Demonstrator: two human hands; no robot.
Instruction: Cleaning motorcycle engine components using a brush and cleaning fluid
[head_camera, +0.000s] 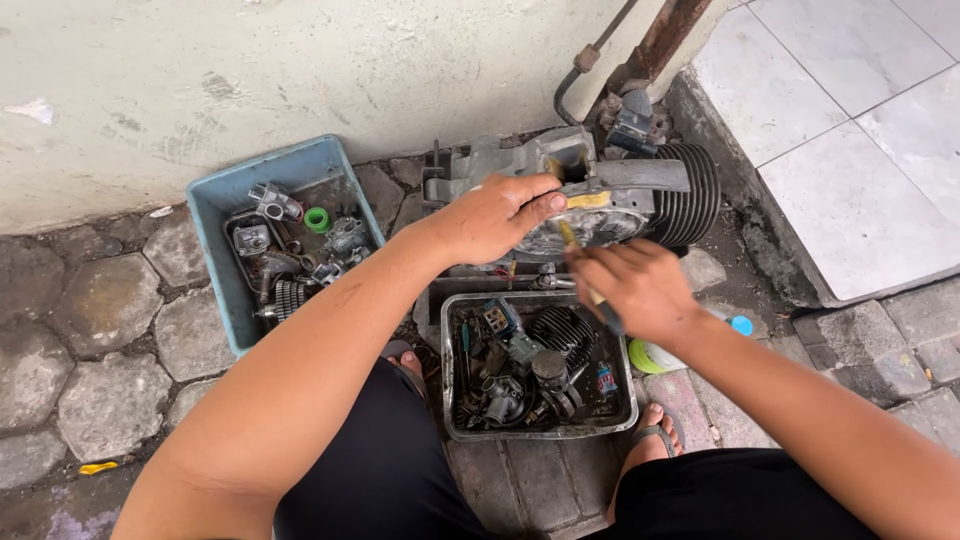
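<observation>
Head view: left hand (497, 215) lies flat, fingers apart, on engine block (640, 190) standing on paving. Right hand (635, 290) clamped around yellow-handled tool (572, 240), tip at block's face.

Illumination is soft, even daylight, with no single source identifiable. Shadows are weak and diffuse: faint shade lies beneath the forearms at lower centre and inside the metal tray (452, 400). The white floor tiles (850, 150) at upper right are the brightest area, close to overexposure but retaining grout lines. The pale wall (250, 70) across the top is evenly lit, without glare. Focus is sharp across the centre of the frame. Slight motion blur affects the right hand (640, 290). Wide-angle distortion bends the lines toward the edges and stretches the forearms at the lower corners.
</observation>
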